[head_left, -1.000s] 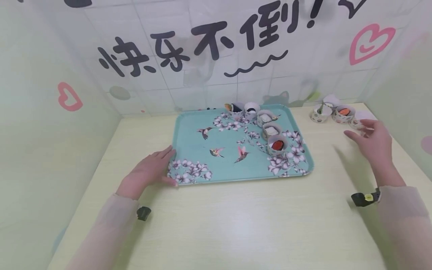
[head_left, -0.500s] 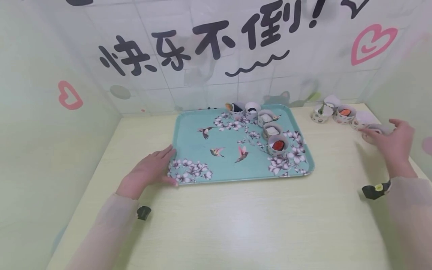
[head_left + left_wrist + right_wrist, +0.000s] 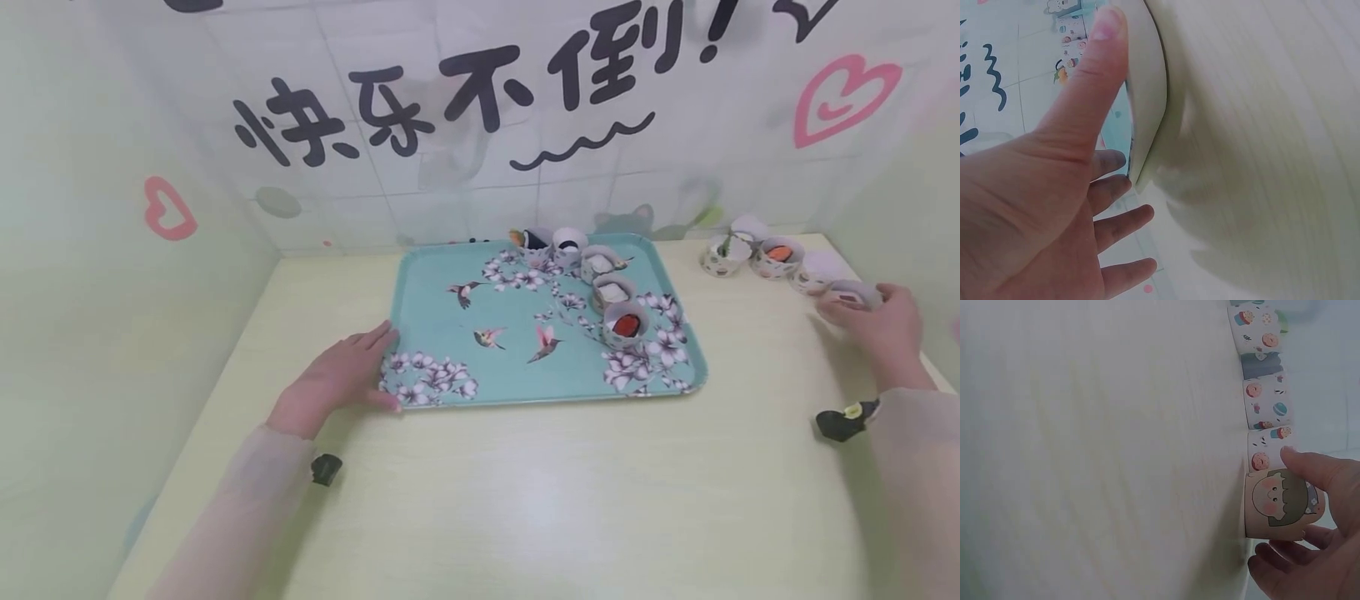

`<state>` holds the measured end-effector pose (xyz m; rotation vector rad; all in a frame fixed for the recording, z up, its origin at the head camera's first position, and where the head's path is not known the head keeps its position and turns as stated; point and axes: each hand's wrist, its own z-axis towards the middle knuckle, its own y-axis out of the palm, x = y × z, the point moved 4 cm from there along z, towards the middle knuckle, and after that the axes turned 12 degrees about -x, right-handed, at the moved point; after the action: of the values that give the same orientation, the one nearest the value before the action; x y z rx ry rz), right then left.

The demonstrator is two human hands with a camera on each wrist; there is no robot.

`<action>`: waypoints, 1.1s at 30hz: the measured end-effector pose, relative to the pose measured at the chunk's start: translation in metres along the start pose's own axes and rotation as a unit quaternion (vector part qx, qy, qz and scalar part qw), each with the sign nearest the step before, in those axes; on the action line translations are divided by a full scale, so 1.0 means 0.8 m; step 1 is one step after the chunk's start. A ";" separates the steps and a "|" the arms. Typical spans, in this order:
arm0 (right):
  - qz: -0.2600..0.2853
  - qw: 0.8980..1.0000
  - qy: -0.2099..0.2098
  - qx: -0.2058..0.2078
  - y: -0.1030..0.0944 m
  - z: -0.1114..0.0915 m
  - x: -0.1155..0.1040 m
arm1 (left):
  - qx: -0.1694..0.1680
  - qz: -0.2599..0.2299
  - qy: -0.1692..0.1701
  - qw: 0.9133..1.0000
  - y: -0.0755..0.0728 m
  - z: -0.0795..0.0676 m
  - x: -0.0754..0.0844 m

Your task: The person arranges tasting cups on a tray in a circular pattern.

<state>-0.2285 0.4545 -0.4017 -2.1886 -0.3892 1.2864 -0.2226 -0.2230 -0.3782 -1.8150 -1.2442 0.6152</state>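
My left hand rests along the left edge of a teal tray patterned with birds and blossoms. Its fingers lie extended, with the thumb at the front-left corner in the left wrist view. Over at the right side of the table, my right hand holds a small paper baking cup with a cartoon face on its side. The thumb is on the near side and the fingers curl round behind. In the head view something brownish shows inside this cup.
Several paper cups form a curved row on the tray, the front one with a red piece inside. More cups, including one with an orange piece, stand at the back right next to the held one. A printed curtain hangs behind the table.
My right hand has moved right, from beside the cup row to the rightmost cup, and its fingers have closed round it. My left hand stays on the tray edge.
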 end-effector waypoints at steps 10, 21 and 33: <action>-0.029 0.999 0.016 0.011 -0.006 0.002 0.001 | -0.007 0.001 -0.008 1.000 0.001 0.006 -0.002; -0.051 0.999 0.010 0.009 0.001 -0.012 0.001 | -0.014 0.002 -0.013 1.000 0.002 0.008 -0.002; -0.062 0.997 -0.054 0.009 0.011 -0.041 -0.012 | -0.017 0.007 -0.013 1.000 0.000 0.007 -0.002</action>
<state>-0.2052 0.4323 -0.3881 -2.0512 -0.5455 1.3383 -0.2274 -0.2222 -0.3811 -1.8505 -1.2677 0.6290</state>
